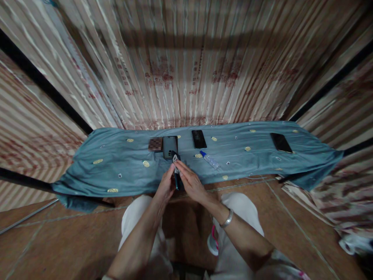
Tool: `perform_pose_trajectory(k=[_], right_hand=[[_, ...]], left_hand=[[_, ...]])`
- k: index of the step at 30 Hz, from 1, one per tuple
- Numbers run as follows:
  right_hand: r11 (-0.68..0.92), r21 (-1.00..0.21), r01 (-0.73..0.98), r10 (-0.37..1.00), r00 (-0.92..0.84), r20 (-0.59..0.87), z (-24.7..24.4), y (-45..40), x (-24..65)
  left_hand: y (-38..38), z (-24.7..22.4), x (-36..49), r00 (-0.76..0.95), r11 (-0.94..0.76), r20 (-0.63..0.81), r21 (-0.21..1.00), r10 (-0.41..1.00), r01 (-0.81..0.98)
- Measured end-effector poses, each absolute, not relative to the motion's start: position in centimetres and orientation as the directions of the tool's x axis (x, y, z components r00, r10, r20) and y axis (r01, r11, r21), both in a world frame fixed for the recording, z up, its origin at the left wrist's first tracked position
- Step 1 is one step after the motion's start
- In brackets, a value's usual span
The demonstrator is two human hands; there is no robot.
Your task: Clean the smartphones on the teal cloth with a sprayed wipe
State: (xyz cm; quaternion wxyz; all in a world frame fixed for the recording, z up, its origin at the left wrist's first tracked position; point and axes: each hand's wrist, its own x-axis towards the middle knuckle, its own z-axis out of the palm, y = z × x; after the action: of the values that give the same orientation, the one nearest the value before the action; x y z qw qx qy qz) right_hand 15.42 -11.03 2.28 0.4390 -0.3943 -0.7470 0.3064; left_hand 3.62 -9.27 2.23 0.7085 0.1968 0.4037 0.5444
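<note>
Phone (176, 183), seen edge-on, is between the hands at the counter's (131, 175) near edge. The left hand's (166, 182) fingers pinch it; the right hand's (190, 186) press cloth (175, 158) against it. Wiping seems underway, calling for steady support.

Striped, pleated curtains (166, 101) printed with reddish flowers close in a small space on the far side and both flanks, giving it the look of a home rather than a workshop or lab. Dark poles (43, 81) slant in front of the curtains at left and right. A blue-green, bedding-like cloth (247, 161) with yellow oval motifs (146, 164) lies spread low over brown floor tiles (276, 217) with pale joints. What kind of building surrounds the space cannot be told.
</note>
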Motion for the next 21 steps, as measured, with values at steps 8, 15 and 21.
perform_pose_trajectory(k=[8, 15, 21], right_hand=[[0.469, -0.807, 0.359, 0.882, -0.232, 0.409, 2.7, -9.1, 16.0], [0.407, -0.851, 0.332, 0.912, -0.202, 0.358, 2.2, -7.7, 15.7], [0.22, -0.939, 0.266, 0.974, -0.112, 0.196, 1.2, -6.3, 15.6]], left_hand=[[-10.3, 2.0, 4.3, 0.185, 0.358, -0.309, 0.746, 0.933, -0.562], [-10.8, 2.5, 4.0, 0.165, 0.373, -0.343, 0.731, 0.925, -0.572], [-11.0, 3.1, 3.7, 0.156, 0.403, -0.39, 0.705, 0.908, -0.584]])
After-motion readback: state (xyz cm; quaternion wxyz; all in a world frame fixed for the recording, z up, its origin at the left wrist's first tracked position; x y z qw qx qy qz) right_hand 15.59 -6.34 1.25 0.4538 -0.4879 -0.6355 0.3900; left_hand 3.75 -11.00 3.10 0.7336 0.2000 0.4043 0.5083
